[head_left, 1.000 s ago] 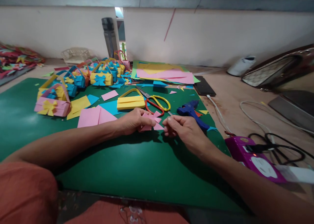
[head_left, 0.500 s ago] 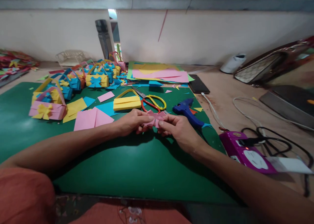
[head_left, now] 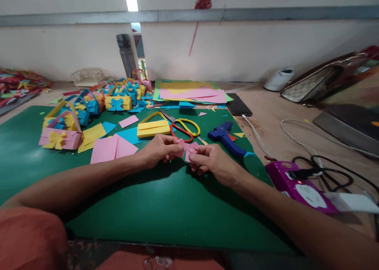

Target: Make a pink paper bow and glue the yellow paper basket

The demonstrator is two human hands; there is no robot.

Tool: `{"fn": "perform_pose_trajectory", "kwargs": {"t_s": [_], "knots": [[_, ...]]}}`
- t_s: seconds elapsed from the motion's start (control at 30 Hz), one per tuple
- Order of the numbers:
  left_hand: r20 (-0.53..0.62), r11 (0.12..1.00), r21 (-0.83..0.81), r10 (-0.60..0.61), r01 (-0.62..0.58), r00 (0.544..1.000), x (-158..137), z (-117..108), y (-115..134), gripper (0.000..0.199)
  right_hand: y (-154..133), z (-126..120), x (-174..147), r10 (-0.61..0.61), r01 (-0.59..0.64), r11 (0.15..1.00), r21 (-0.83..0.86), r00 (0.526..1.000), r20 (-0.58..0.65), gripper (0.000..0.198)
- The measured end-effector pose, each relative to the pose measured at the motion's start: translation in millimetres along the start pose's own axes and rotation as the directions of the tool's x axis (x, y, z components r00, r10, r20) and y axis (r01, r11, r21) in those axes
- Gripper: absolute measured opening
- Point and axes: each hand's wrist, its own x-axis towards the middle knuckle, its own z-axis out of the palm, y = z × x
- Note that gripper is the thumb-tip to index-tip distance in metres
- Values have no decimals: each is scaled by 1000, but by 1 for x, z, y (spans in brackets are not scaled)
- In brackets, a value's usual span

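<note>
Between my two hands is a small pink paper bow [head_left: 187,147], held just above the green mat [head_left: 166,207]. My left hand [head_left: 162,148] pinches its left side, fingers closed. On the other side my right hand [head_left: 211,161] grips it between thumb and fingers. Just behind the hands lie scissors [head_left: 189,128] with one red and one yellow handle. A yellow paper basket [head_left: 153,128] with a looped handle stands beyond my left hand. To the right of the scissors rests a blue glue gun [head_left: 226,137].
Several finished paper baskets [head_left: 62,137] with bows stand at the left. Pink paper pieces [head_left: 111,148] lie near my left forearm. Stacked coloured sheets [head_left: 192,91] and a phone [head_left: 239,105] are at the back. A purple power strip [head_left: 302,189] with cables sits at the right.
The right hand has shifted slightly down and the pink bow is turned, its folds showing differently. The whole view has tilted up a little. Both hands still hold the bow.
</note>
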Motion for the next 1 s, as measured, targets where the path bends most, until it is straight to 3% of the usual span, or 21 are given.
{"fn": "perform_pose_trajectory", "kwargs": {"t_s": [0.27,0.63,0.77,1.0], "knots": [[-41,1000,12,17,-16,999,-1,1,2,37,1,-2,5,-24,34,993,111,995,-93,45],[0,990,137,20,-19,1000,-5,1,1,47,2,-1,6,-107,109,994,17,990,-92,37],[28,990,137,20,-23,999,-6,3,4,41,4,0,5,-150,146,987,-62,986,-69,29],[-32,999,31,-32,33,999,-3,3,4,14,2,1,3,-189,179,971,-156,981,-46,26]]}}
